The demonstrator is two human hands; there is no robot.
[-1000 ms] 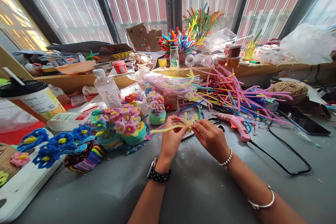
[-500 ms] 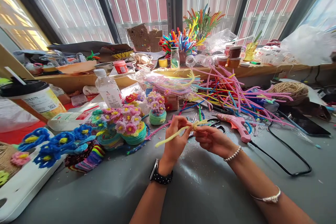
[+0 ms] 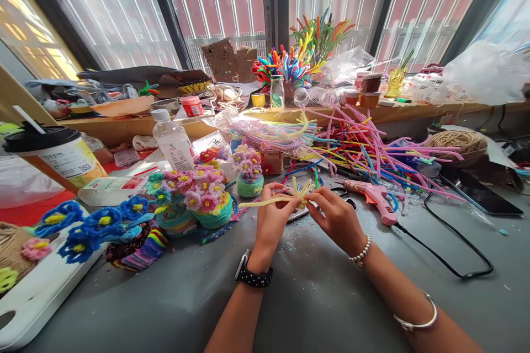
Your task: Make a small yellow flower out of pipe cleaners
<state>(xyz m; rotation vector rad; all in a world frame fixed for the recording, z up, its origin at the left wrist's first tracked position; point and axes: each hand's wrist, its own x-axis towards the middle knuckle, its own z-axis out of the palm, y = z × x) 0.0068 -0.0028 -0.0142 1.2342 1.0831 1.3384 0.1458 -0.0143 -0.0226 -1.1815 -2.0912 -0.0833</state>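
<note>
A pale yellow pipe cleaner [image 3: 252,204] is held up over the middle of the table, bent into several small loops at one end, with a long tail pointing left. My left hand [image 3: 271,226] pinches it just below the loops, the tail crossing over the fingers. From the other side my right hand [image 3: 337,218] has thumb and fingertips closed on the looped part. Behind my hands, partly hidden by them, lie black-handled scissors [image 3: 351,202]. Close by on the right rests a pink glue gun [image 3: 375,201].
Pipe-cleaner flowers in pots [image 3: 213,212] and blue flowers [image 3: 99,223] stand at left, near a plastic bottle [image 3: 171,143] and a lidded cup [image 3: 53,157]. Loose pipe cleaners [image 3: 372,146] heap up behind. A black cord [image 3: 451,267] loops at right, near a phone [image 3: 488,198].
The yellow piece has turned, so its loops now stand up and spread, and its tail lies more level. My right hand has shifted slightly and its fingers are less curled.
</note>
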